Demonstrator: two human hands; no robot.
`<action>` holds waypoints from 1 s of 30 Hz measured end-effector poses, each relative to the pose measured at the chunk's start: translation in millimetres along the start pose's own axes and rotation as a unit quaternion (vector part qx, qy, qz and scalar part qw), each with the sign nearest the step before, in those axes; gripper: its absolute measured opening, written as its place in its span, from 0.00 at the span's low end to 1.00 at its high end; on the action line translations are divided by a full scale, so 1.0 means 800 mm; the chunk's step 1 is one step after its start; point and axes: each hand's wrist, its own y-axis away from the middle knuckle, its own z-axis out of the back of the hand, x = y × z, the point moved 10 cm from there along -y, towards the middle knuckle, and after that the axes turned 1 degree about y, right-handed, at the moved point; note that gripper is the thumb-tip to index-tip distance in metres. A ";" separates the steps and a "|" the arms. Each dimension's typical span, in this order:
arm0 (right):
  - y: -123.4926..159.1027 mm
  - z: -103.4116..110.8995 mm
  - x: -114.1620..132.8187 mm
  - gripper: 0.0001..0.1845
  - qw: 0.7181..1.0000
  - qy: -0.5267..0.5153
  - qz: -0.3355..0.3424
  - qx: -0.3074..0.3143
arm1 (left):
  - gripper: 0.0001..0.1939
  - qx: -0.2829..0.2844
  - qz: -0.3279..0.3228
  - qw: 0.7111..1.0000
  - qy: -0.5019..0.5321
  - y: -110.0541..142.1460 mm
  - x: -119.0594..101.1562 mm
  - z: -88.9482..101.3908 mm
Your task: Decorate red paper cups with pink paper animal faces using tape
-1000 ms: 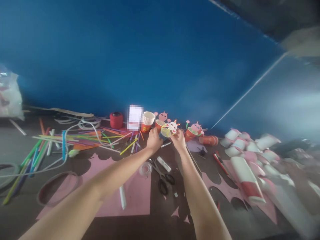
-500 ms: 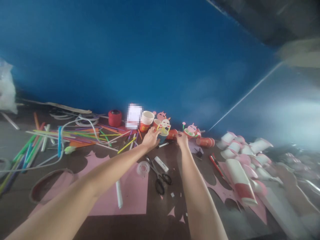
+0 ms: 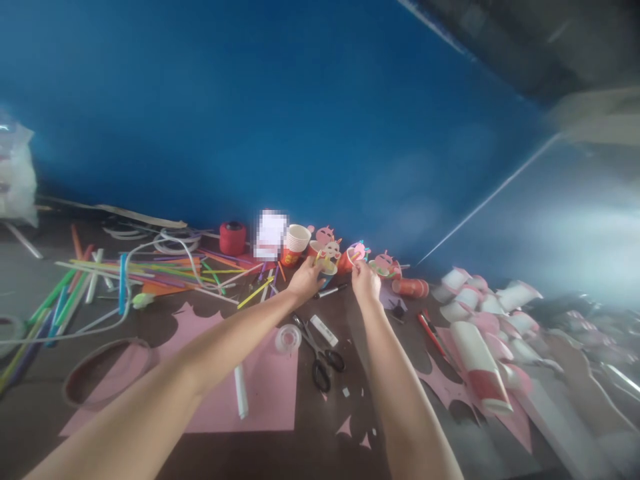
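Note:
At the back of the table, my left hand (image 3: 306, 280) is closed on a blue paper cup (image 3: 327, 272), from which a cream paper animal figure with yellow straw arms rises. To its right my right hand (image 3: 367, 285) grips a red paper cup (image 3: 344, 261) tilted with its white mouth toward me; pink and blue cut-out pieces show at its rim. Behind the left cup stands another cup with a pink paper figure (image 3: 325, 233). One more pink-figure cup (image 3: 384, 265) is just right of my right hand. My fingertips are partly hidden behind the cups.
A stack of paper cups (image 3: 299, 238) and a red round container (image 3: 233, 238) stand by the wall. Black-handled scissors (image 3: 320, 357), clear tape (image 3: 288, 339) and pink paper (image 3: 265, 393) lie nearer. Colored straws (image 3: 150, 270) spread left; many cups (image 3: 480, 300) pile right.
The red cup at my right hand was lying on its side and has been raised, so its mouth and cut-out pieces now show. My left hand stays at the blue cup.

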 end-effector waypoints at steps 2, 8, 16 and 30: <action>0.000 -0.001 0.008 0.14 1.000 0.024 0.007 0.007 | 0.14 0.000 -0.002 1.000 0.009 -0.001 -0.002 -0.001; -0.002 -0.015 0.037 0.22 0.997 0.056 0.032 0.030 | 0.15 -0.003 0.007 1.000 0.025 -0.005 -0.001 -0.007; 0.010 -0.010 0.044 0.30 0.998 0.027 0.060 0.004 | 0.15 -0.006 0.012 0.999 0.032 -0.004 0.007 -0.006; -0.019 -0.035 0.013 0.14 0.998 0.043 0.030 0.042 | 0.14 -0.004 0.003 0.999 0.045 -0.009 0.008 -0.015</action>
